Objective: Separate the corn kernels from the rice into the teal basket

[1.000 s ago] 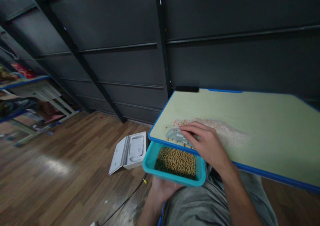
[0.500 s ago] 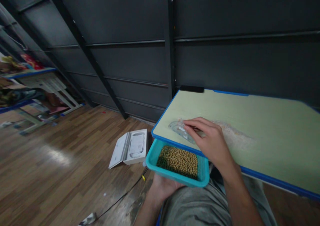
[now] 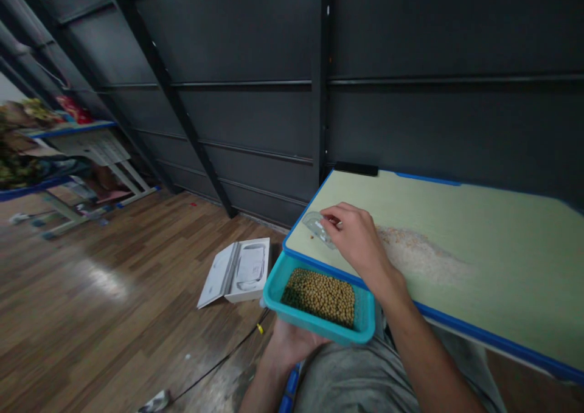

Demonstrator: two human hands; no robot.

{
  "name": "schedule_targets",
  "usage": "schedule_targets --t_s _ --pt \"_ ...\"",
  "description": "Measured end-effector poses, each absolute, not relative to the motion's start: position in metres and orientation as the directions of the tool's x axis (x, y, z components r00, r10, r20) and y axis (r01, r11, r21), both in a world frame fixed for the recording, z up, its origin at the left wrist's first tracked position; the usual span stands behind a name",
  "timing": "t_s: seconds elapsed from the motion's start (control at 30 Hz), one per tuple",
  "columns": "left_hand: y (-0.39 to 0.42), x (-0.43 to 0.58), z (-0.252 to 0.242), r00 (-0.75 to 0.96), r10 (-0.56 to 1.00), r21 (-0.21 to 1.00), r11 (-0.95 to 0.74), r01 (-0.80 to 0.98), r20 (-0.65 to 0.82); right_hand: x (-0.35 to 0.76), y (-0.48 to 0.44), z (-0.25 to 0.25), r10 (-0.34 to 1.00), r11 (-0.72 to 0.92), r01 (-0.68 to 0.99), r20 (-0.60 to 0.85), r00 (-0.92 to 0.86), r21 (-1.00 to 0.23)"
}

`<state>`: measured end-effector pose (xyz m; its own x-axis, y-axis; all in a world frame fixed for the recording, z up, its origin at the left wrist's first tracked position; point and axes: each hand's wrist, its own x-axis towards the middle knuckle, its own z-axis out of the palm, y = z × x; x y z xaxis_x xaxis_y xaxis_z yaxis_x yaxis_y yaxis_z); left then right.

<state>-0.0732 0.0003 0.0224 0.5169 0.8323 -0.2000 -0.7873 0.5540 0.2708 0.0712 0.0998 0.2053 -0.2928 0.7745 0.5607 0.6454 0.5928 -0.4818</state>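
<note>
My left hand (image 3: 286,347) grips the underside of a teal plastic tray (image 3: 277,284) full of yellow-brown beans (image 3: 322,295), held just below the near edge of the table (image 3: 479,230). My right hand (image 3: 353,238) rests on the tabletop with its fingers closed on a clear flat plastic scraper (image 3: 316,225) near the table's left corner. A few loose beans lie beside the scraper. A pale smear of bean dust (image 3: 422,253) runs across the table to the right of that hand.
The light green table has a blue rim. A dark panelled wall (image 3: 410,66) stands behind it. An open white box (image 3: 237,271) lies on the wooden floor at left, with a black cable (image 3: 219,367) near it. Cluttered shelving (image 3: 59,157) stands far left.
My right hand has drawn the scraper back from the table's near edge toward the far left corner. Most loose beans by the edge are gone from the tabletop. The tray stays under the edge.
</note>
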Motion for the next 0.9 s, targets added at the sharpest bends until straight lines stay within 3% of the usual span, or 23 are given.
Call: schedule_targets --t_s 0.2,0.4,0.7,0.9 --pt "0.0 -0.085 0.022 0.431 0.857 0.333 0.509 -0.794 -0.281 0.067 0.092 0.204 0.763 0.638 0.548 0.536 -0.361 -0.54" --pt "0.0 -0.09 0.024 0.422 0.851 0.316 0.512 -0.799 -0.312 0.076 0.078 0.212 0.717 0.696 0.411 0.531 -0.452 -0.589" --pt "-0.005 -0.068 0.022 0.507 0.83 0.259 0.555 -0.79 -0.231 0.154 0.065 0.213 0.804 0.578 0.492 0.559 -0.203 -0.652" --pt "-0.013 -0.043 0.012 0.573 0.79 0.253 0.612 -0.749 -0.216 0.18 0.048 0.201 0.838 0.526 0.517 0.514 -0.181 -0.675"
